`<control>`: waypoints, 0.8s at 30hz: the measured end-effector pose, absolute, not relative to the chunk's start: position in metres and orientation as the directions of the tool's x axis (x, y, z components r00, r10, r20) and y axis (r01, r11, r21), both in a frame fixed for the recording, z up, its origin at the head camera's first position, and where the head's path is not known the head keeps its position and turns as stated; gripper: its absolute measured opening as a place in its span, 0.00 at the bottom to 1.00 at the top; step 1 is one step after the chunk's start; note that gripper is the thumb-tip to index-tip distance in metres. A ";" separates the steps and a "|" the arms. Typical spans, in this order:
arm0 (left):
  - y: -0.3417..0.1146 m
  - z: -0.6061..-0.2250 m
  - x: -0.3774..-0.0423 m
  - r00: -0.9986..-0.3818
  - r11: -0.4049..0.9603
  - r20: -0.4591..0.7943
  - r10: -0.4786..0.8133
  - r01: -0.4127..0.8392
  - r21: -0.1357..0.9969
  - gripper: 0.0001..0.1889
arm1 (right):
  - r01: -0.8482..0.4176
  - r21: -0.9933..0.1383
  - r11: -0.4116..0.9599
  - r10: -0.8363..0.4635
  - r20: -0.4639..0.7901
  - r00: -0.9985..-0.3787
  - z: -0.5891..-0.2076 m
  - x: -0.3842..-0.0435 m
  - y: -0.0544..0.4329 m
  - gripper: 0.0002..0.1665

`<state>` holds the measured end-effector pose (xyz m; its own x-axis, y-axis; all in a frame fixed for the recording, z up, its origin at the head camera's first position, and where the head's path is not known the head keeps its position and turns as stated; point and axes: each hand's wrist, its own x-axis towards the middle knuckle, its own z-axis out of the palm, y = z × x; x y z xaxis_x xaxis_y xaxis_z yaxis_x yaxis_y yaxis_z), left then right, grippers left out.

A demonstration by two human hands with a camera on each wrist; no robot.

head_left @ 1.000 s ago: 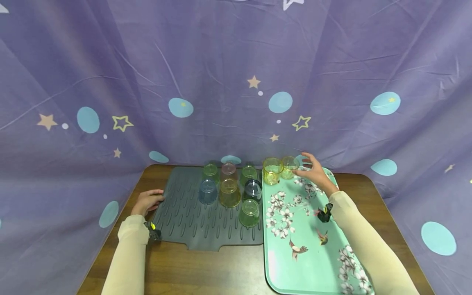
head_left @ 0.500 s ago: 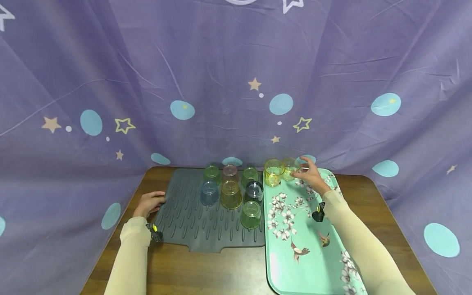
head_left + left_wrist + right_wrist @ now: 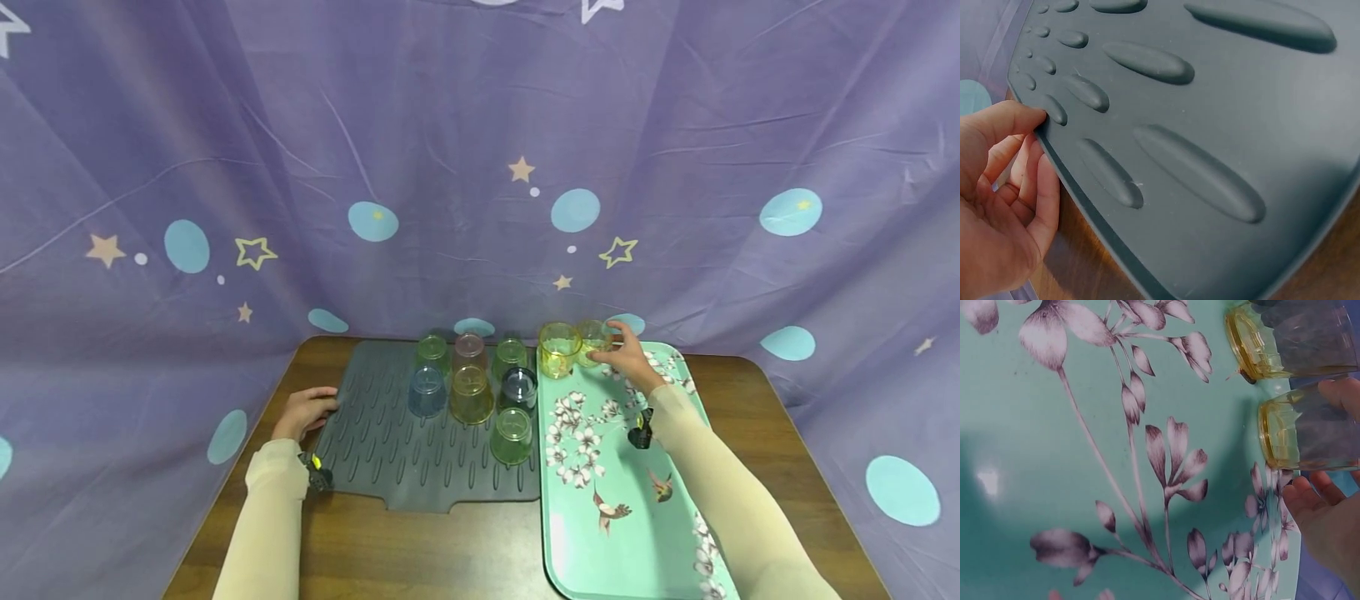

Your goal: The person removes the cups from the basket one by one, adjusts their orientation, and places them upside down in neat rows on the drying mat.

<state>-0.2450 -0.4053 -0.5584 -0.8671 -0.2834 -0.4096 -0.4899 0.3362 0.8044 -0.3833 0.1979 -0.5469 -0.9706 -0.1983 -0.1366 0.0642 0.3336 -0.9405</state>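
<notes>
In the head view my right hand is at the smaller yellow glass, which stands on the back of the green tray. The right wrist view shows its thumb against the glass wall and the other fingers curled close to the opposite side. A larger yellow glass stands just left of it, mouth up. My left hand pinches the left edge of the grey drying mat; in the left wrist view its upper digit lies on the rim, with the remaining fingers curled below.
Several upside-down glasses stand on the mat's right part, among them a blue glass, an amber glass, a dark glass and a green glass. Behind the wooden table hangs a purple curtain.
My right hand has moved left to the smaller yellow glass, and its fingers have closed in around it. The left hand stays at the mat's edge. The glasses keep their places.
</notes>
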 end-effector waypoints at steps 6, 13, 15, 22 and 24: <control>-0.405 -0.559 -0.246 -0.866 0.327 -0.410 -0.285 -0.490 0.808 0.24 | 0.091 -0.954 0.285 -0.193 -0.150 -0.970 -0.551 -0.386 0.195 0.57; -0.400 -0.552 -0.242 -0.868 0.331 -0.405 -0.288 -0.487 0.808 0.26 | 0.088 -0.957 0.275 -0.191 -0.144 -0.971 -0.552 -0.385 0.195 0.54; -0.400 -0.552 -0.242 -0.869 0.328 -0.404 -0.286 -0.485 0.811 0.26 | 0.082 -0.951 0.297 -0.193 -0.144 -0.971 -0.551 -0.384 0.195 0.53; -0.402 -0.554 -0.244 -0.860 0.308 -0.414 -0.297 -0.497 0.812 0.26 | 0.061 -0.953 0.296 -0.246 -0.138 -0.959 -0.550 -0.381 0.202 0.50; -0.403 -0.554 -0.245 -0.858 0.302 -0.417 -0.299 -0.500 0.812 0.25 | 0.058 -0.955 0.290 -0.262 -0.138 -0.955 -0.550 -0.380 0.204 0.49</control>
<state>-0.2448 -0.4025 -0.5539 -0.8582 -0.2990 -0.4172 -0.4998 0.3017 0.8119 -0.3800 0.2044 -0.5505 -0.9552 -0.2622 -0.1376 0.0579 0.2903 -0.9552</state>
